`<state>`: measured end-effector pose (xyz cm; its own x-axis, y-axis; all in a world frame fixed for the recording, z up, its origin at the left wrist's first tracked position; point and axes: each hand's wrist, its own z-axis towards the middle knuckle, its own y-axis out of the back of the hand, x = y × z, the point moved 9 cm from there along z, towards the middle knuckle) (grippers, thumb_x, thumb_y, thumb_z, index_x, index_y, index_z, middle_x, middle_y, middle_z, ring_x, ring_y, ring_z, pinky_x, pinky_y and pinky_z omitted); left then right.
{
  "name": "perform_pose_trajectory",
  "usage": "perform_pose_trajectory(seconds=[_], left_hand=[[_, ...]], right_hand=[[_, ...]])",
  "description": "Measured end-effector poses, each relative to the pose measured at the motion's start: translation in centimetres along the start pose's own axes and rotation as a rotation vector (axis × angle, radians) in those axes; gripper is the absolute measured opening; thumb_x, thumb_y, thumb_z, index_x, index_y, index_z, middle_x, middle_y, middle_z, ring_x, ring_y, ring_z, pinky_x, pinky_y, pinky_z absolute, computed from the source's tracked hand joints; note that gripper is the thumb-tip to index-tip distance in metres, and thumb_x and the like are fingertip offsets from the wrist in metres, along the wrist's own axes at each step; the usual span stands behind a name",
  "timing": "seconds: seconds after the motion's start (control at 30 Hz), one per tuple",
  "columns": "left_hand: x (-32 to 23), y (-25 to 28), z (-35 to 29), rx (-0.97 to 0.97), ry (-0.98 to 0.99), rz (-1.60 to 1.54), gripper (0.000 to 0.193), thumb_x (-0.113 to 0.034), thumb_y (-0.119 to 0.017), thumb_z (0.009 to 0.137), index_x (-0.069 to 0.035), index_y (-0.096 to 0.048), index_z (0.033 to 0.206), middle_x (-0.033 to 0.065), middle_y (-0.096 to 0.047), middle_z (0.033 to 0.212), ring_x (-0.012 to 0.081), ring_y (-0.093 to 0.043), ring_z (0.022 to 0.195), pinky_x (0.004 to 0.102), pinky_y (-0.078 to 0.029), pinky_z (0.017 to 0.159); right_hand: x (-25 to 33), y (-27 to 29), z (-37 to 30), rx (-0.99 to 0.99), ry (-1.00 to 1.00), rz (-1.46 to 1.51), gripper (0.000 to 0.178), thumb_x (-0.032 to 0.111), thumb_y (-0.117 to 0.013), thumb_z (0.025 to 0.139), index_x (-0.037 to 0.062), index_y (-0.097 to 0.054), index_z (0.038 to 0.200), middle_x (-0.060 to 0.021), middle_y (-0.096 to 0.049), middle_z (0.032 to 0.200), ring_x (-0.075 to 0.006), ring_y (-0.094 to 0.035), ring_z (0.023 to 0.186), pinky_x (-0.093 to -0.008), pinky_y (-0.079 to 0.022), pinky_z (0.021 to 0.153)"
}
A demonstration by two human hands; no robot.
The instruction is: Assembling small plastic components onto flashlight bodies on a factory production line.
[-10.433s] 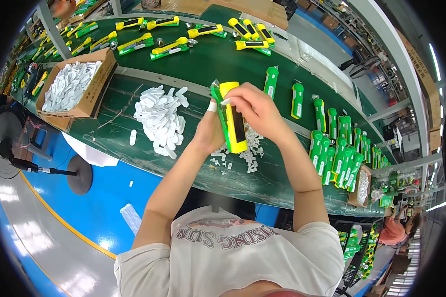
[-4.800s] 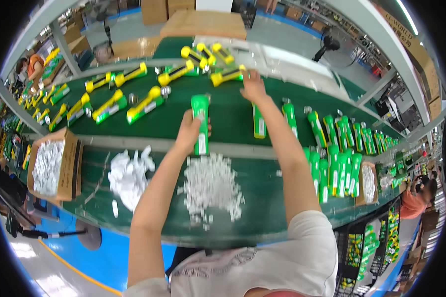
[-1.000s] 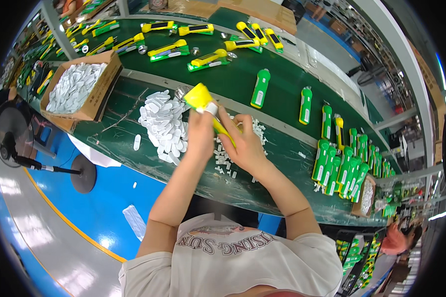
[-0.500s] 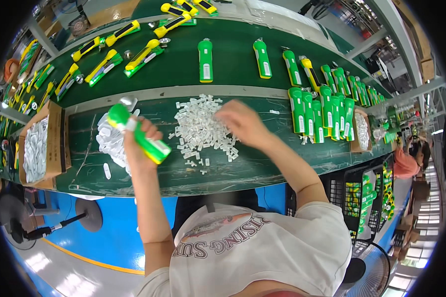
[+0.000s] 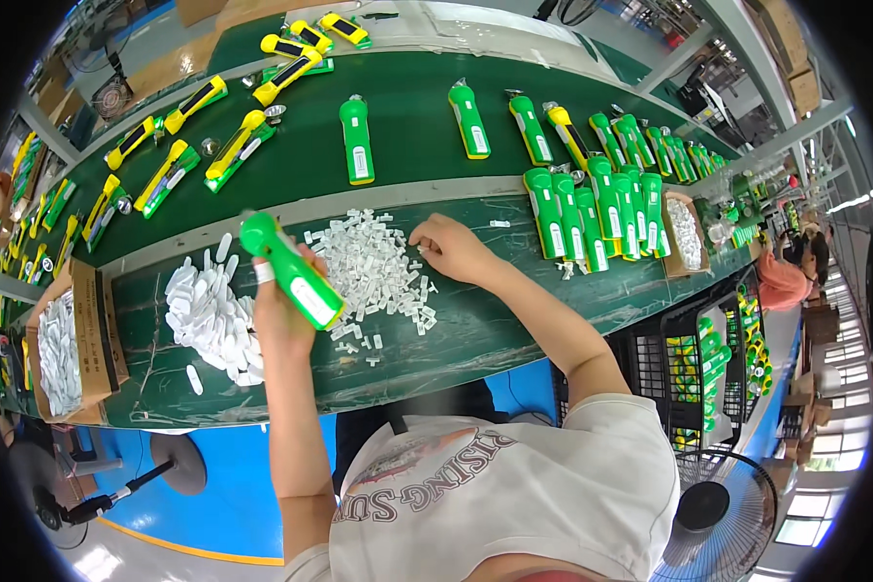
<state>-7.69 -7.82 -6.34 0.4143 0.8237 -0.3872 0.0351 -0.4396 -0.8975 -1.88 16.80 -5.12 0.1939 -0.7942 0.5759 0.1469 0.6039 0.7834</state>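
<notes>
My left hand [image 5: 283, 320] is closed around a green flashlight [image 5: 299, 276] with a yellow edge. Its side with the pale switch strip faces up, and it is tilted with its rounded head toward the upper left. Below and beside it lies a heap of small clear-white plastic pieces [image 5: 376, 272]. At that heap's upper right edge, my right hand [image 5: 454, 252] has its thumb and fingers bent together; whatever is between the fingertips is too small to make out. Left of the flashlight, long oval white plastic pieces [image 5: 207, 312] form another pile.
Green flashlights [image 5: 597, 213] stand grouped at the bench's right, by a small box of white pieces [image 5: 684, 236]. A carton of oval pieces [image 5: 95, 335] stands at the left end. More flashlights lie on the green conveyor belt [image 5: 407, 136] behind. Black crates [image 5: 650, 383] and a fan [image 5: 703, 509] are lower right.
The flashlight in my left hand has moved right toward the small pieces and turned its strip side up. My right hand's fingers have drawn together at the heap's edge. The whole view has shifted.
</notes>
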Motion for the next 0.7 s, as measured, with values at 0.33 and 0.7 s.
perform_pose_trajectory(seconds=[0.33,0.7], left_hand=[[4.1,-7.1,-3.2,0.262,-0.063,0.570,0.042,-0.028,-0.044,0.106,0.001,-0.041,0.136,0.0177,-0.056,0.127,0.0299,-0.062,0.113,0.0478,-0.056,0.093],[1.9,-7.2,-4.9,0.377,-0.362,1.068,0.054,-0.011,-0.048,0.101,0.001,-0.019,0.146,0.0162,-0.041,0.137,0.0224,-0.042,0.129,0.0364,-0.034,0.109]], right_hand=[[10.6,4.6,3.7,0.012,0.011,0.829,0.015,-0.004,-0.072,0.083,-0.0005,-0.068,0.097,-0.0067,-0.068,0.095,-0.0121,-0.066,0.084,-0.0257,-0.055,0.075],[15.3,3.8,3.3,-0.067,0.140,0.630,0.009,-0.007,-0.067,0.086,-0.0018,-0.065,0.093,-0.0047,-0.057,0.097,-0.0127,-0.060,0.088,-0.0262,-0.053,0.077]])
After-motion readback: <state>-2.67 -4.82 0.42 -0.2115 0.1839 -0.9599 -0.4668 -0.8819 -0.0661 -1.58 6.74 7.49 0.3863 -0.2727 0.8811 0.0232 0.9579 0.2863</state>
